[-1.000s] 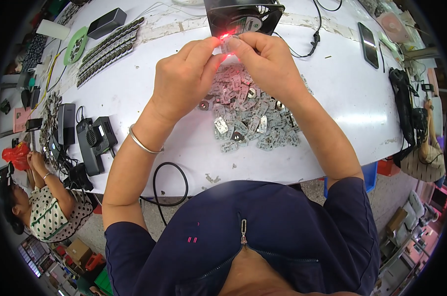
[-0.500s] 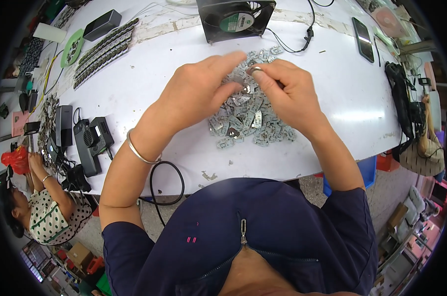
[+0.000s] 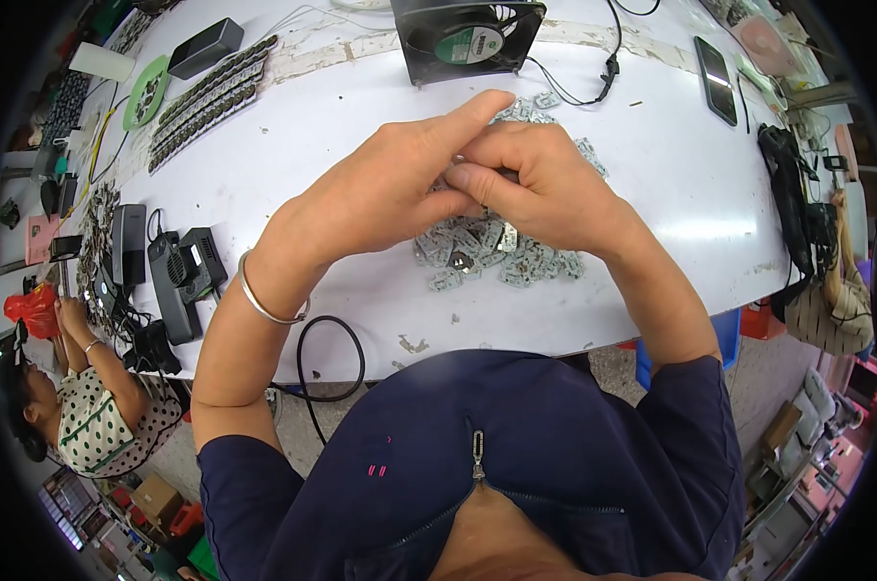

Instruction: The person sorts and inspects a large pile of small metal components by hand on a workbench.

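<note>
My two hands meet over a pile of small grey-white parts with metallic bits [image 3: 535, 263] on the white table. My left hand [image 3: 370, 189] has its index finger stretched forward and its thumb bent in below; its other fingers are hidden, curled underneath. My right hand [image 3: 554, 189] is closed, thumb against fingers, its tips pressed into the hollow of the left. Whatever small piece lies between the fingertips is covered by the hands. Several parts of the pile show in front of and beyond the hands.
A black square fan [image 3: 469, 44] stands beyond the pile, its cable running right. A phone [image 3: 715, 80] lies at the far right. Rows of dark small parts [image 3: 211, 107], a green tray [image 3: 146, 92] and black adapters [image 3: 172, 290] are leftward. Another person [image 3: 99, 416] sits at left.
My right hand, which pinched a small dark shiny piece, has moved left and nearer until its fingertips entered my left hand. My left hand has closed in around them.
</note>
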Tool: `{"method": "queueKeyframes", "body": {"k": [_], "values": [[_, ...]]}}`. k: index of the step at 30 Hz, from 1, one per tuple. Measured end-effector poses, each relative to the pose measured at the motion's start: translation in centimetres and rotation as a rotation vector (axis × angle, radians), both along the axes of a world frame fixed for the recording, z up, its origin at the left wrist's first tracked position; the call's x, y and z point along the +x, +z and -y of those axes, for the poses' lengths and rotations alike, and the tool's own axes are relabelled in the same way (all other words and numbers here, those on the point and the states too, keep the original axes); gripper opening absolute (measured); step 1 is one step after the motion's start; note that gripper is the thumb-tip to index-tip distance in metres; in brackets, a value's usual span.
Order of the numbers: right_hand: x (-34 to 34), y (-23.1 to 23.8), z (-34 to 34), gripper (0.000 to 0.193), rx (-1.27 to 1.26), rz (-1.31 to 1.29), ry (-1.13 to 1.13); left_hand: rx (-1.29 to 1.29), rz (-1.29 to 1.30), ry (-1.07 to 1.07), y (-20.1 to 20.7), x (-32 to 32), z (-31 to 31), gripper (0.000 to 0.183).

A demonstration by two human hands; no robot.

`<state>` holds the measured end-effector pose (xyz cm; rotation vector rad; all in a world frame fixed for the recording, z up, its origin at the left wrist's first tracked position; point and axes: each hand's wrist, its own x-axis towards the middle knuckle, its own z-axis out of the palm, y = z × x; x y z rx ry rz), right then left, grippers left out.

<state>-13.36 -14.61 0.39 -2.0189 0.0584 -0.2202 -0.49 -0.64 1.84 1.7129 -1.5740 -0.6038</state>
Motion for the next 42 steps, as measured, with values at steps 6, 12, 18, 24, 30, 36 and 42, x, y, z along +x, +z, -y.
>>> {"method": "queueKeyframes", "body": {"k": [6, 12, 18, 24, 30, 36, 42], "values": [[0.4, 0.9, 1.5, 0.022, -0.002, -0.037, -0.140, 0.192, -0.039, 0.080, 0.9, 2.2, -0.4, 0.029], [0.5, 0.4, 1.8, 0.022, 0.053, 0.099, 0.003, 0.352, -0.477, -0.044, 0.8, 3.4, -0.9, 0.027], [0.6, 0.1, 2.1, 0.028, 0.405, -0.026, 0.074, 0.238, -0.563, -0.162, 0.4, 3.2, -1.0, 0.016], [1.4, -0.7, 2.2, 0.027, 0.063, -0.051, -0.163, -0.223, 0.312, 0.253, -1.3, 1.7, -0.6, 0.030], [1.8, -0.7, 1.7, 0.029, 0.064, -0.103, -0.157, -0.352, 0.524, 0.226, -2.1, 2.1, -0.4, 0.028], [3.6, -0.8, 1.2, 0.036, 0.011, -0.062, -0.233, -0.491, 0.601, 0.265, -3.5, 3.9, 0.1, 0.023], [5.0, -1.8, 1.5, 0.035, 0.064, 0.021, -0.317, -0.441, 0.415, 0.452, -3.9, 3.3, 0.1, 0.023]]}}
